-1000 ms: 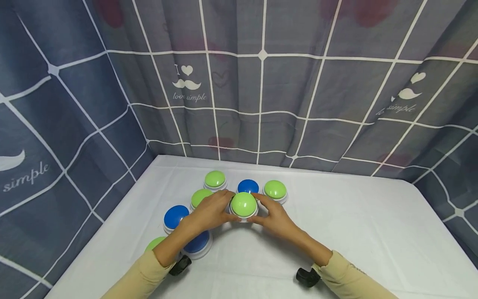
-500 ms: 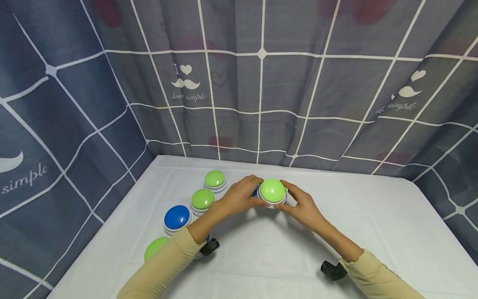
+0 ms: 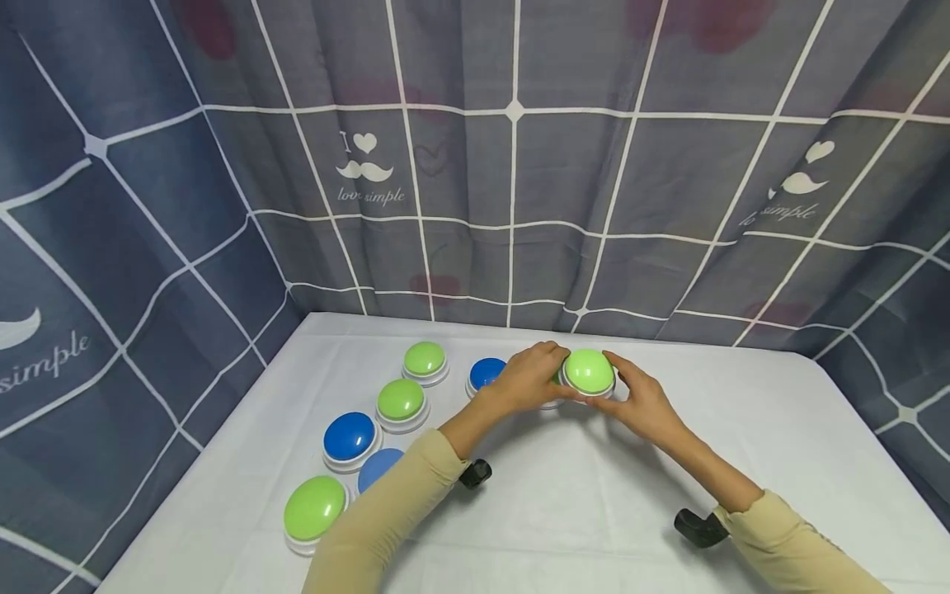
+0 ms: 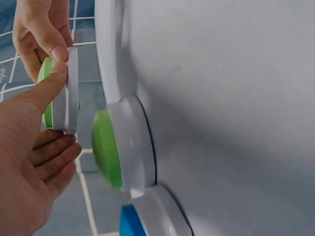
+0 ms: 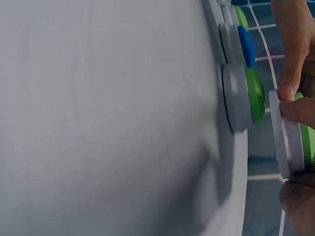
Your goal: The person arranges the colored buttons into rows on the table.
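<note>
A green push button (image 3: 590, 371) with a domed top and a white round base is held off the table between both hands. My left hand (image 3: 530, 378) grips its left side, and my right hand (image 3: 642, 402) grips the right side. In the left wrist view, thumbs press on the rim of the held button (image 4: 60, 103) while the fingers curl round its far side. Just below it stands another green button (image 4: 110, 147) on the table, mostly covered by the left hand in the head view. Beside that one is a blue button (image 3: 486, 373).
Along the left of the white table (image 3: 609, 520) stand a far green button (image 3: 425, 359), a second green button (image 3: 401, 400), a blue button (image 3: 350, 436), a near green button (image 3: 315, 507) and a blue button (image 3: 378, 468) partly behind the left sleeve. A grey curtain (image 3: 460, 181) encloses the table.
Both hands have carried the green button to the right and slightly farther back, past the blue button and over the standing green one. The left forearm uncovers more of the left-hand buttons.
</note>
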`<action>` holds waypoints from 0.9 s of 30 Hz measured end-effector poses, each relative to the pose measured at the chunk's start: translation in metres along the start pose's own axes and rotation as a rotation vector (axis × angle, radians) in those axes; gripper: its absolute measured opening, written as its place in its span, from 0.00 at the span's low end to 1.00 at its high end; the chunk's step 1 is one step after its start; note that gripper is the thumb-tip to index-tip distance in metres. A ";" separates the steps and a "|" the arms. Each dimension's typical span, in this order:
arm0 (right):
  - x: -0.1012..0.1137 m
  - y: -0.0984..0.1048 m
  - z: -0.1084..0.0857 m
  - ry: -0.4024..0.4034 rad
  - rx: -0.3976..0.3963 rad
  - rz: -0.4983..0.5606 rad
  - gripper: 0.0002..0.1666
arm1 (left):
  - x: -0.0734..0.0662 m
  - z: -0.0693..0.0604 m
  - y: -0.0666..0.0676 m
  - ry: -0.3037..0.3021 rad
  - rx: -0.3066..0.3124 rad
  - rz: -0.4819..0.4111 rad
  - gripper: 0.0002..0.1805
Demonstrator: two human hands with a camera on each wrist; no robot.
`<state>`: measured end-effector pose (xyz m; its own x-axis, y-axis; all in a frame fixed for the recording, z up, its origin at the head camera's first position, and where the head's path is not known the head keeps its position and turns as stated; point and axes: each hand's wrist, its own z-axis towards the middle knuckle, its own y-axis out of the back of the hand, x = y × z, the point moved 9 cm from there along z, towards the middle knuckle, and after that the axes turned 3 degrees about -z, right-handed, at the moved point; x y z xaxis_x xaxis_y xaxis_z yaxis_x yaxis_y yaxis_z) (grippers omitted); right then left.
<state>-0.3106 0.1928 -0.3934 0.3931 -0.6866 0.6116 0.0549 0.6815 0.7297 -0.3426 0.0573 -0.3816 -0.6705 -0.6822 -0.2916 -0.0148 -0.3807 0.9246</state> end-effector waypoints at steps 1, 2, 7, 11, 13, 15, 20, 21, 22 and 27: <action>-0.003 0.001 0.000 -0.008 0.005 -0.012 0.47 | -0.001 0.003 -0.003 -0.007 0.002 0.015 0.34; -0.006 0.002 0.000 -0.016 0.010 -0.017 0.47 | -0.003 0.006 -0.005 -0.011 0.004 0.026 0.34; -0.020 0.002 0.001 -0.051 0.042 -0.006 0.47 | -0.007 0.016 -0.015 -0.033 0.013 0.103 0.31; -0.029 -0.002 0.001 -0.065 0.058 0.003 0.47 | -0.006 0.022 -0.023 -0.041 0.034 0.162 0.31; -0.033 -0.005 0.002 -0.062 0.057 0.002 0.46 | -0.005 0.023 -0.027 -0.048 0.046 0.196 0.31; -0.037 -0.007 0.004 -0.058 0.060 -0.005 0.47 | -0.004 0.025 -0.030 -0.049 0.052 0.224 0.31; -0.044 -0.012 0.006 -0.061 0.068 -0.020 0.46 | -0.001 0.027 -0.036 -0.044 0.072 0.276 0.31; -0.044 -0.013 0.006 -0.064 0.068 -0.021 0.47 | 0.000 0.027 -0.036 -0.043 0.078 0.285 0.31; -0.044 -0.013 0.006 -0.068 0.069 -0.021 0.46 | 0.000 0.027 -0.037 -0.044 0.082 0.294 0.31; -0.047 -0.014 0.004 -0.091 0.070 -0.029 0.46 | 0.000 0.028 -0.042 -0.041 0.087 0.286 0.32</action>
<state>-0.3338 0.2144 -0.4313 0.3073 -0.7281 0.6128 -0.0001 0.6439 0.7651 -0.3623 0.0905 -0.4135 -0.6862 -0.7274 -0.0073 0.1173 -0.1205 0.9858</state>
